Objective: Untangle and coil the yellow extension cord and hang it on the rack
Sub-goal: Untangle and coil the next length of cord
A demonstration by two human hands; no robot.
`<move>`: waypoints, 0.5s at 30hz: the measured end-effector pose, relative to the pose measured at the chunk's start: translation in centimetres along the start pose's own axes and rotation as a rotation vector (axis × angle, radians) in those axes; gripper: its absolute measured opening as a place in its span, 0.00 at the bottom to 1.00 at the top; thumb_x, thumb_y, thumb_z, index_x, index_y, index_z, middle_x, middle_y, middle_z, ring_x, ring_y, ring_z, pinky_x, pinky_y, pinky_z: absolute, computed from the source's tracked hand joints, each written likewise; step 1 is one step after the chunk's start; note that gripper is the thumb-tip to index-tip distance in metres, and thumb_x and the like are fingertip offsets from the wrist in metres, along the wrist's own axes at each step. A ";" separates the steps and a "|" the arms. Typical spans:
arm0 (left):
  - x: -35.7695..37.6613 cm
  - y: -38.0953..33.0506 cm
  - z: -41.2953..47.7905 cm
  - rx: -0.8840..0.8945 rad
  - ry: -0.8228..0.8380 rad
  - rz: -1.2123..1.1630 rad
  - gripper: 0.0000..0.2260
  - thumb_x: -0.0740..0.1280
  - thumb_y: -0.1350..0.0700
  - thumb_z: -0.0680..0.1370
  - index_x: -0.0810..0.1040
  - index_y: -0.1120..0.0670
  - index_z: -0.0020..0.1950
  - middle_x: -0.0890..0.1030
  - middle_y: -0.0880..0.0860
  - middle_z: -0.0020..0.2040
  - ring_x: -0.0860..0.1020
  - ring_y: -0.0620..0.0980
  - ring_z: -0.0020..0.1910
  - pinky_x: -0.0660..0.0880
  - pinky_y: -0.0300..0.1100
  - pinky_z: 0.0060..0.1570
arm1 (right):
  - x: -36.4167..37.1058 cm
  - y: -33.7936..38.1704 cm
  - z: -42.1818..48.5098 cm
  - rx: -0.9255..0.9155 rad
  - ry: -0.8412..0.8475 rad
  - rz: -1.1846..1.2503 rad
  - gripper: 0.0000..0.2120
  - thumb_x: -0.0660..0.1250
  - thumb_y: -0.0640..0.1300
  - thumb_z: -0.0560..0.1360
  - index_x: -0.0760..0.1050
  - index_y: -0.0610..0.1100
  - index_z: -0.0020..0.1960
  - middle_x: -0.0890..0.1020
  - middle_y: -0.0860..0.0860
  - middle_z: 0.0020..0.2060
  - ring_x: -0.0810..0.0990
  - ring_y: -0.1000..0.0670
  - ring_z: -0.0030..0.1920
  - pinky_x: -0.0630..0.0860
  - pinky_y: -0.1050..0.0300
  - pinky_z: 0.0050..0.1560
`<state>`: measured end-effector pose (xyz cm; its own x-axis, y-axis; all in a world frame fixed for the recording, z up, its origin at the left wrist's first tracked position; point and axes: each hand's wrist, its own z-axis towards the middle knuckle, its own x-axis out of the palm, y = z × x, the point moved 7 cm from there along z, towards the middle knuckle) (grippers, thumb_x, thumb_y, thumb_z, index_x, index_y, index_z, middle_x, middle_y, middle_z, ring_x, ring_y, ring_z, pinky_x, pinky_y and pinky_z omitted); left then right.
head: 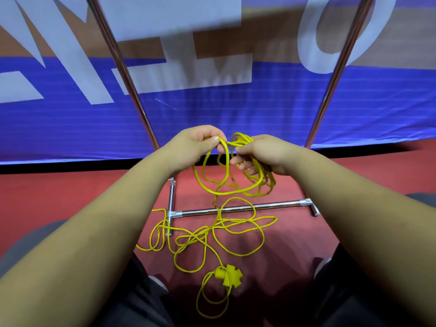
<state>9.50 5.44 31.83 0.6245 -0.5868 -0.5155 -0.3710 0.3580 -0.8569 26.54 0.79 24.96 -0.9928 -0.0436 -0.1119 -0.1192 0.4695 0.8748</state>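
Cord half gathered, half on the floor

Cord [236, 143], yellow, is split between the hands and the red floor [70, 197]. The left hand [198, 143] pinches one strand between thumb and curled fingers. The right hand [264, 154], just beside it, grips a bunch of several loops, its fingers curled round them. A short run of cord joins the two hands. The loops hang below the right hand in an uneven bundle, and the lowest ones end just above the rack [236, 209].

From the bundle one strand drops to the floor, where the rest of the cord lies in a loose tangle of overlapping loops. Some of these cross the rack's base bar and its left foot; most lie on the near side of the bar, towards the person. The cord's socket block [228, 274], cross-shaped and yellow, lies on the floor nearest the person, between the two shoes, with a couple of loops running under and past it.

The rack's two shiny uprights [122, 67] rise from the ends of the base bar. Behind them stands a blue banner [236, 114] with large white letters.
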 end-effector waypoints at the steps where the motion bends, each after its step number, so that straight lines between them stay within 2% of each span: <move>1: 0.0 0.0 0.2 0.005 -0.047 -0.024 0.09 0.61 0.62 0.86 0.80 0.62 0.60 0.82 0.51 0.47 0.75 0.33 0.32 0.69 0.25 0.34 | 0.8 0.2 -0.1 0.000 0.052 0.043 0.10 0.63 0.44 0.86 0.78 0.41 0.63 0.89 0.45 0.49 0.87 0.49 0.42 0.82 0.52 0.42; 2: -0.2 0.1 0.5 -0.004 -0.107 -0.032 0.09 0.62 0.61 0.86 0.81 0.61 0.59 0.83 0.48 0.45 0.76 0.33 0.32 0.69 0.25 0.35 | 1.6 0.3 -0.3 0.002 0.096 0.078 0.11 0.61 0.44 0.86 0.77 0.41 0.64 0.89 0.44 0.52 0.88 0.48 0.47 0.84 0.49 0.48; 4: -0.8 0.8 0.8 -0.028 -0.226 0.017 0.08 0.66 0.58 0.84 0.84 0.52 0.57 0.83 0.41 0.41 0.77 0.34 0.36 0.70 0.28 0.39 | 2.7 0.4 -0.7 0.013 0.151 0.148 0.14 0.59 0.45 0.87 0.77 0.38 0.64 0.88 0.42 0.54 0.88 0.43 0.54 0.83 0.43 0.59; 6: -1.2 1.5 1.2 -0.031 -0.289 0.148 0.07 0.68 0.52 0.81 0.85 0.42 0.54 0.84 0.44 0.47 0.80 0.39 0.45 0.75 0.38 0.48 | 3.1 0.4 -0.9 0.022 0.158 0.216 0.13 0.58 0.45 0.87 0.78 0.38 0.60 0.89 0.42 0.51 0.88 0.40 0.54 0.83 0.42 0.59; 7: -1.4 1.8 1.3 -0.041 -0.315 0.197 0.05 0.70 0.50 0.80 0.84 0.40 0.53 0.83 0.47 0.49 0.80 0.42 0.47 0.75 0.42 0.50 | 3.2 0.3 -0.8 0.027 0.142 0.240 0.13 0.59 0.45 0.87 0.79 0.39 0.58 0.88 0.43 0.47 0.89 0.41 0.51 0.84 0.42 0.57; 9: -1.8 2.3 1.4 -0.091 -0.403 0.205 0.05 0.73 0.48 0.78 0.82 0.43 0.53 0.80 0.51 0.51 0.78 0.44 0.46 0.74 0.43 0.49 | 2.9 0.2 -0.6 0.029 0.084 0.272 0.12 0.60 0.46 0.87 0.79 0.40 0.52 0.86 0.45 0.40 0.89 0.43 0.45 0.84 0.43 0.53; 10: -2.1 2.5 1.3 -0.131 -0.472 0.242 0.10 0.75 0.47 0.77 0.80 0.47 0.54 0.78 0.51 0.52 0.76 0.46 0.47 0.73 0.44 0.50 | 2.6 0.2 -0.4 0.021 0.060 0.291 0.12 0.61 0.47 0.87 0.78 0.41 0.51 0.85 0.46 0.38 0.88 0.43 0.42 0.84 0.44 0.50; 12: -2.7 2.4 0.6 -0.194 -0.603 0.429 0.15 0.75 0.46 0.76 0.75 0.53 0.52 0.74 0.51 0.51 0.74 0.52 0.49 0.71 0.46 0.51 | 2.3 0.3 -0.1 -0.007 0.032 0.335 0.12 0.62 0.49 0.87 0.76 0.41 0.53 0.82 0.46 0.36 0.86 0.44 0.37 0.84 0.40 0.49; 14: -2.0 1.9 0.5 -0.177 -0.578 0.525 0.08 0.72 0.51 0.78 0.75 0.53 0.48 0.76 0.50 0.48 0.76 0.54 0.48 0.73 0.49 0.52 | 1.7 0.4 0.1 -0.042 -0.009 0.360 0.11 0.65 0.49 0.86 0.75 0.40 0.56 0.80 0.46 0.35 0.83 0.43 0.35 0.83 0.35 0.54; 15: -1.1 2.2 0.8 -0.181 -0.475 0.457 0.04 0.69 0.53 0.78 0.76 0.52 0.47 0.79 0.49 0.45 0.78 0.53 0.47 0.76 0.50 0.51 | 1.4 0.5 0.1 -0.058 -0.035 0.370 0.11 0.66 0.48 0.86 0.75 0.40 0.57 0.79 0.46 0.35 0.82 0.43 0.34 0.83 0.35 0.52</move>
<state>8.49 7.48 30.52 0.5967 -0.0080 -0.8024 -0.7522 0.3427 -0.5628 25.06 1.04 25.20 -0.9678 0.1507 0.2015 0.2459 0.3968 0.8843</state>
